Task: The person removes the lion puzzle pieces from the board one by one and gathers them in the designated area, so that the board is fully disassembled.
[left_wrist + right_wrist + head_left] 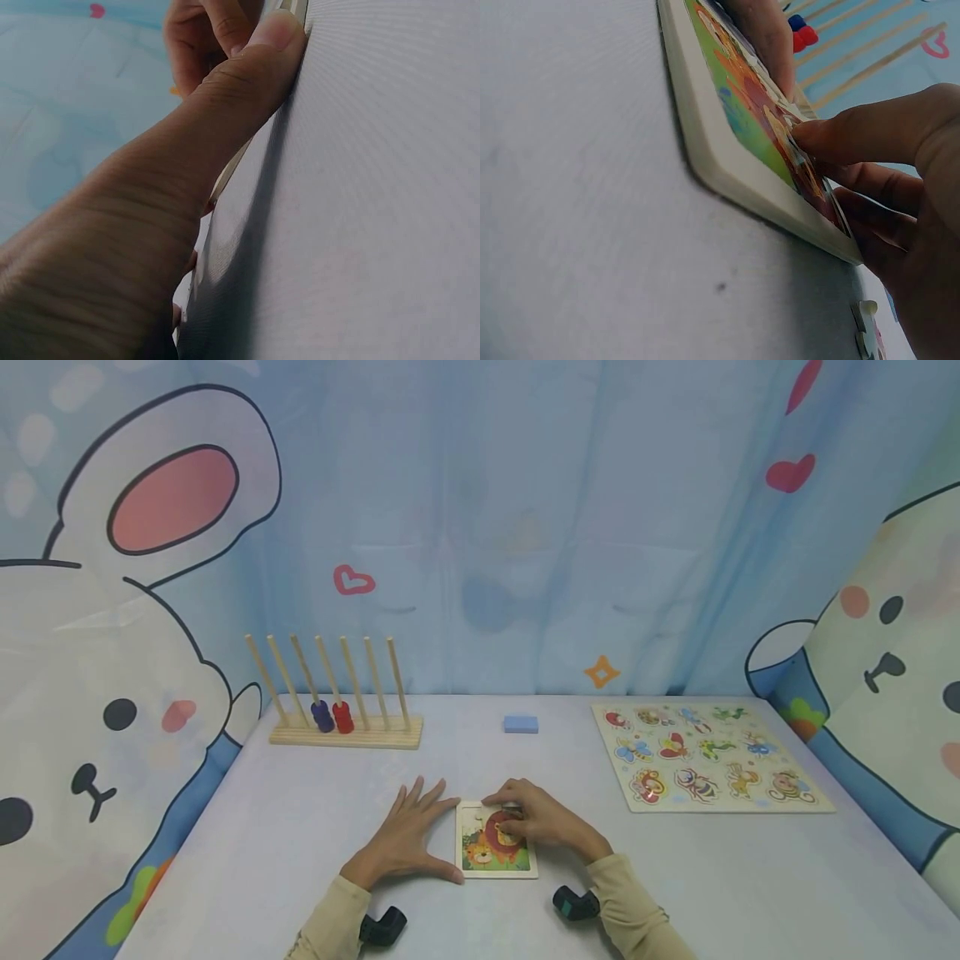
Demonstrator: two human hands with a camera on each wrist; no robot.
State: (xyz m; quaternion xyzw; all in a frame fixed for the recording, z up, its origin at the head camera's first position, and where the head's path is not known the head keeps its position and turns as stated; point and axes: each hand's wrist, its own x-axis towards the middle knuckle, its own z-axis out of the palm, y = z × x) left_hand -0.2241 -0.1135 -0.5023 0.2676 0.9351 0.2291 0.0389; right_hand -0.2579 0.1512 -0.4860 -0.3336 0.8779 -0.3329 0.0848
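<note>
— "Beige left sleeve [332,920] nearest. Back left: peg stand [345,737], blue beads [322,716], red beads [342,717]."
— "Left hand [405,839]?"
— "Spread, thumb touching lion puzzle [480,853]. Puzzle flat on surface [262,843], between hands."
— "Right hand [546,814]?"
— "Fingers bent, thumb on picture; pinching or pressing, cannot tell. Far right: bug board [712,767]."

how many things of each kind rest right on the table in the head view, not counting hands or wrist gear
Picture boards: 2 (lion board, insect board)
Peg rack, with its beads: 1 (peg rack)
Blue block: 1 (blue block)
Total: 4
</note>
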